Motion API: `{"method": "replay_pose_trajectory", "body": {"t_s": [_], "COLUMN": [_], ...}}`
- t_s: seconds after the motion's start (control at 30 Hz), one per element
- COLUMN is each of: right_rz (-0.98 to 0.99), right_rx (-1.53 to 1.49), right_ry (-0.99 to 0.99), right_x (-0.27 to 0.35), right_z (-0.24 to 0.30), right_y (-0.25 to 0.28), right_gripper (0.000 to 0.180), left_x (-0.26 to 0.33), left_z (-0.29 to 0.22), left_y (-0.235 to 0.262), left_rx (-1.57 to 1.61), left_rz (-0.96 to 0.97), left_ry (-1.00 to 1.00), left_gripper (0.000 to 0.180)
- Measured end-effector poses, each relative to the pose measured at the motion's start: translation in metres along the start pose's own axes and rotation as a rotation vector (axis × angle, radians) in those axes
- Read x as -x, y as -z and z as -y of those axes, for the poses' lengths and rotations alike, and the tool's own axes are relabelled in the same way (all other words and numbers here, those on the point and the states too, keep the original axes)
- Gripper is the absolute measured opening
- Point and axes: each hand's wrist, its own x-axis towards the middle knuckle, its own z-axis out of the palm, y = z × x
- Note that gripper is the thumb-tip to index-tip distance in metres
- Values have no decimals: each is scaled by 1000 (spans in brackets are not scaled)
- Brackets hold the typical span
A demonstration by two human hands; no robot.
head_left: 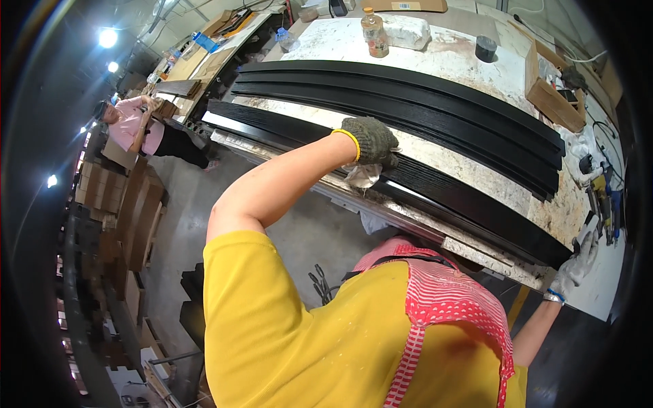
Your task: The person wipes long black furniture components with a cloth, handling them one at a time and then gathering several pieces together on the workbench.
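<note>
A long black grooved board (469,200) lies along the near edge of the worktable. My left hand (371,141), in a dark knitted glove with a yellow cuff, is closed on a crumpled whitish cloth (364,175) at the middle of this board. The cloth hangs over the board's near edge. At the board's right end is my right hand (577,265), in a pale glove with a blue band at the wrist. It grips the end, its fingers partly hidden. Behind lie more black grooved boards (394,102), side by side.
The stained white worktable (449,37) carries an orange-capped bottle (375,34), a white wrapped block (407,32), a dark round tin (486,49) and a wooden box (552,88). Pliers (602,197) lie at right. A person in pink (132,126) stands at far left near stacked cartons (102,187).
</note>
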Motion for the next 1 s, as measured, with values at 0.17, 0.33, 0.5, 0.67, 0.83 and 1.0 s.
{"method": "replay_pose_trajectory", "body": {"t_s": [0.17,0.33,0.5,0.67,0.83,1.0], "right_rz": [-54,58,4,83,163,504], "right_rx": [-310,-30,-272,-266,107,1073], "right_ry": [-207,-84,-345,-227,248,68], "right_x": [-2,0,-2,-1,-5,2], "right_z": [-3,15,20,13,-24,1], "right_y": [-23,-19,-26,-26,8,55], "right_gripper": [36,36,34,35,41,28], "left_x": [7,13,19,26,32,3], "left_z": [-7,-2,2,4,-29,-121], "left_y": [-21,-53,-56,-56,-48,-39], "left_rx": [-72,-90,-112,-88,-78,-6], "left_rz": [11,-209,-208,-181,-278,-497], "left_ry": [-42,-57,-77,-31,-29,-354], "left_gripper": [65,51,39,46,53,78]}}
